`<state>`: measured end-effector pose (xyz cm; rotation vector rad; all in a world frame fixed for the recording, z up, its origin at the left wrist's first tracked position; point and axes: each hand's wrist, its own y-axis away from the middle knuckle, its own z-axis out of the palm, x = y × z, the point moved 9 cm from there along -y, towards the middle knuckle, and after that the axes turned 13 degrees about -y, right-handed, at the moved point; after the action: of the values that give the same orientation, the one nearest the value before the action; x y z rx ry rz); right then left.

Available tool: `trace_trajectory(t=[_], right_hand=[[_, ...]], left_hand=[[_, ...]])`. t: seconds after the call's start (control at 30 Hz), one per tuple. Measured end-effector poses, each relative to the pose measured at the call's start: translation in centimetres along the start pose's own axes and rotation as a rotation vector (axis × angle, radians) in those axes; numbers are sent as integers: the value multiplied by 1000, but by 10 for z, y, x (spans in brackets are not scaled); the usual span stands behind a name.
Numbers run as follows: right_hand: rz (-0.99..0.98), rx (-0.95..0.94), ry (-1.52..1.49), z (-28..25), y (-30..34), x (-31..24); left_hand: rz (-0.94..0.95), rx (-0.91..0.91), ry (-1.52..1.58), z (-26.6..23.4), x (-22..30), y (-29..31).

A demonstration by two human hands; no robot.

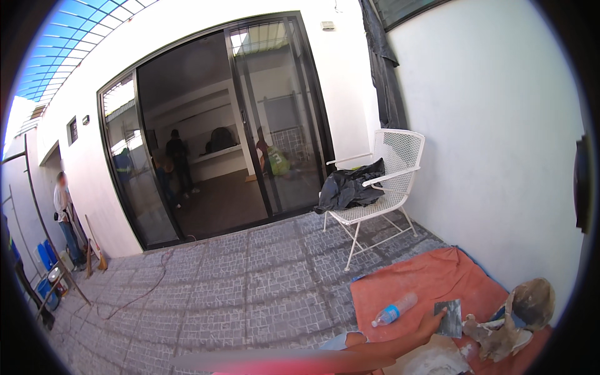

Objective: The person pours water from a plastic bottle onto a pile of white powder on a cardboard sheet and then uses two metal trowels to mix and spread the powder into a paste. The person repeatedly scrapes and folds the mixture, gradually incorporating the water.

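Note:
Reaching out low on the right, my right hand (427,324) grips a flat grey rectangular piece (448,319) by its near edge; whether it is sandpaper or a thin plate I cannot tell. Under it spreads an orange-red cloth (412,275) on the floor. A clear plastic bottle (395,310) with a blue label lies on its side on the cloth, left of the hand. Just right of the hand sit a crumpled, dirty whitish bag (500,337) and a rounded, stained container (532,304). Whitish material (431,360) lies below my forearm. My left hand is out of sight.
A white metal chair (400,169) bearing a black plastic bag (350,187) stands by the white wall (487,125). Behind is a sliding glass door (275,112), with people inside. A thin cable (164,275) crosses the paved floor (250,281). At far left, a person (64,206) stands near brooms (97,253).

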<state>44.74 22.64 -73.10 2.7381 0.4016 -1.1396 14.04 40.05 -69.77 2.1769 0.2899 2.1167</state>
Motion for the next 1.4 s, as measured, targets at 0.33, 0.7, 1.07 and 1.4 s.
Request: trace_trajectory(t=[0.33, 0.7, 1.07, 1.4], right_hand=[[-9, 25, 30, -4, -5, 5], [-89, 52, 44, -6, -8, 5], [257, 251, -161, 24, -2, 82], [570, 482, -831, 55, 38, 84]], left_hand=[[35, 11, 8, 0, 6, -1], [-30, -30, 21, 4, 5, 1], [-517, 172, 551, 56, -183, 108], [-661, 212, 298, 74, -292, 199]])
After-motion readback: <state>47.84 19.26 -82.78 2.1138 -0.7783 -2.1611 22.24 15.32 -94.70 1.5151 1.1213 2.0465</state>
